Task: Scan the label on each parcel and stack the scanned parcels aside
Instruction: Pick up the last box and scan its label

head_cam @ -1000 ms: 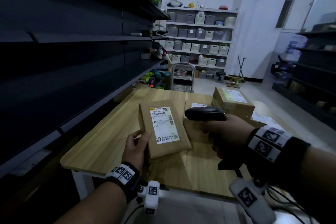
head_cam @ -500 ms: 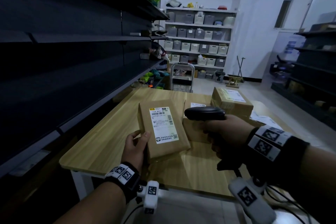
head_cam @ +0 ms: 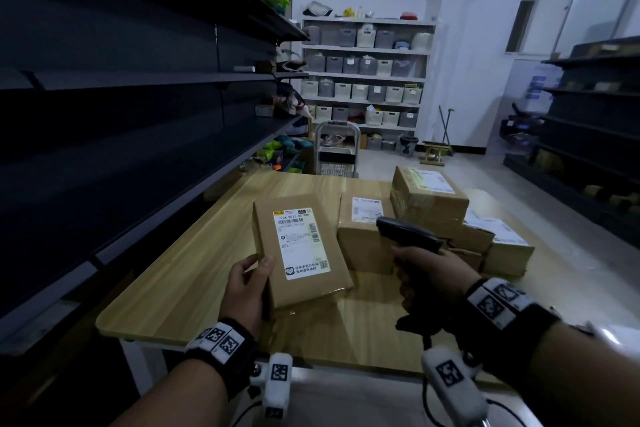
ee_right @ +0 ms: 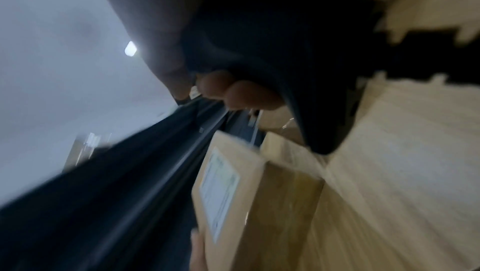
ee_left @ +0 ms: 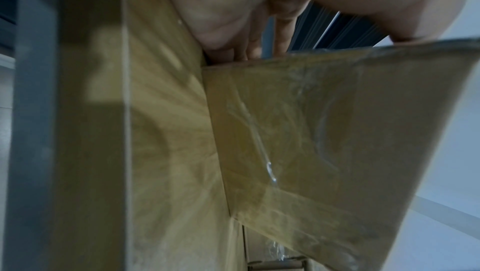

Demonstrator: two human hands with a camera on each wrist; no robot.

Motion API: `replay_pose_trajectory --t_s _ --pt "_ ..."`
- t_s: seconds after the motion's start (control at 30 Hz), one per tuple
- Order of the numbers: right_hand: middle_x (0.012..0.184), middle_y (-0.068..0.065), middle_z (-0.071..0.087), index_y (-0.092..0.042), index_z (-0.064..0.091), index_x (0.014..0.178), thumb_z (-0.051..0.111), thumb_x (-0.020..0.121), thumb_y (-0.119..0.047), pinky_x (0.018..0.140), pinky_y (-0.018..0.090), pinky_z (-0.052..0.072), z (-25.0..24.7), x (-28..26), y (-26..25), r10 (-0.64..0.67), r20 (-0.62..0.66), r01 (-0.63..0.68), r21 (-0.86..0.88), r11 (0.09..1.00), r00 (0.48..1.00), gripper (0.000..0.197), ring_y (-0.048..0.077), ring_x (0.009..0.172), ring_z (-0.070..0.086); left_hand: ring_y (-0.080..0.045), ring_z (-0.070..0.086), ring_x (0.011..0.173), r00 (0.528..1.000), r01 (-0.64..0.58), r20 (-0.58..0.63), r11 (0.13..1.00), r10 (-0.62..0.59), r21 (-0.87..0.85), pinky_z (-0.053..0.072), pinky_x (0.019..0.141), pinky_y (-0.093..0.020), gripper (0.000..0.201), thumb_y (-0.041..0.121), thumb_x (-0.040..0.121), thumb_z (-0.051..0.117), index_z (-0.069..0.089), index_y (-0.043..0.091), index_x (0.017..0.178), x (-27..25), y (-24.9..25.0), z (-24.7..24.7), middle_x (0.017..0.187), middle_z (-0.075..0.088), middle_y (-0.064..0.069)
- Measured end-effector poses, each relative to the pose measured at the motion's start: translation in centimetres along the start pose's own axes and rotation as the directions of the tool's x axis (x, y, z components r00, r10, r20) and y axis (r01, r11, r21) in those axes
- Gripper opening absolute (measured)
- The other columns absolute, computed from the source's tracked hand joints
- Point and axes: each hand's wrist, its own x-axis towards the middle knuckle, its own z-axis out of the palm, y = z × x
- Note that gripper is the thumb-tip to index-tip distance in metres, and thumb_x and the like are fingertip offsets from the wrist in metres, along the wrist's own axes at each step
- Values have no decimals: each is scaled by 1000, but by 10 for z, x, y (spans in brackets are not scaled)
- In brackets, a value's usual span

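A flat brown parcel [head_cam: 300, 253] with a white label [head_cam: 302, 242] is tilted up above the wooden table [head_cam: 194, 260]; my left hand [head_cam: 247, 288] grips its near left corner, thumb on top. The left wrist view shows the parcel's taped underside [ee_left: 324, 142]. My right hand [head_cam: 429, 284] holds a black barcode scanner [head_cam: 408, 236] by its handle, its head pointing left towards the parcel from beside it. In the right wrist view the scanner [ee_right: 298, 82] fills the top, with the labelled parcel [ee_right: 228, 189] below. Several more labelled parcels [head_cam: 429, 204] sit stacked behind the scanner.
Dark metal shelving [head_cam: 121, 114] runs along the left of the table. White shelves of bins [head_cam: 367, 76] stand at the back wall, with a step stool [head_cam: 336, 149] beyond the table. More dark shelving [head_cam: 588, 135] is at the right.
The scanner has drawn back to the right, away from the label, uncovering the parcel behind it. The left hand still holds the flat parcel in nearly the same pose.
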Motion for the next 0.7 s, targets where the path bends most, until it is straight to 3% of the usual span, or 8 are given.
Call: replay_pose_trajectory --t_s 0.2,0.37,0.47,0.57,0.63,0.7 --pt "59 4 44 -14 60 73 75 84 -33 43 32 42 -35 23 42 47 -69 -22 320 947 997 27 19 44 44 -36 80 114 1000 10 11 1000 -10 -27 59 108 -66 102 74 58 92 65 21 140 2 2 1 123 84 -12" --pt "56 4 42 -13 55 73 71 83 -34 43 28 43 -60 35 61 67 -52 -36 454 890 996 28 20 41 43 -39 81 112 999 11 42 1000 -11 -17 60 104 -65 83 67 73 83 65 21 141 -2 5 1 117 85 -11" --pt "58 3 42 -13 55 74 69 90 -37 49 31 47 -70 42 71 41 -28 -18 575 818 999 32 20 46 45 -42 78 111 999 16 40 1000 -15 -20 61 91 -53 52 46 100 76 65 12 139 -4 8 3 115 84 -17" --pt "62 2 41 -14 57 72 68 95 -42 56 35 47 -76 47 78 11 -34 14 650 760 999 38 19 51 44 -32 75 98 998 20 65 1000 -20 -3 55 78 -40 35 30 111 63 70 2 131 -12 19 8 113 81 -21" --pt "65 3 41 -14 57 72 69 95 -42 59 36 46 -77 51 79 -3 -30 22 659 752 1000 38 20 53 45 -37 76 103 994 69 92 997 -65 -45 58 88 -44 42 38 109 64 77 3 127 -12 22 9 114 82 -24" --pt "66 4 42 -14 57 74 71 93 -41 61 37 45 -78 55 79 -6 -21 19 659 752 1000 37 21 53 46 -44 73 122 979 179 128 972 -160 -152 53 112 -57 55 53 103 67 78 9 134 -8 27 12 127 80 -24"
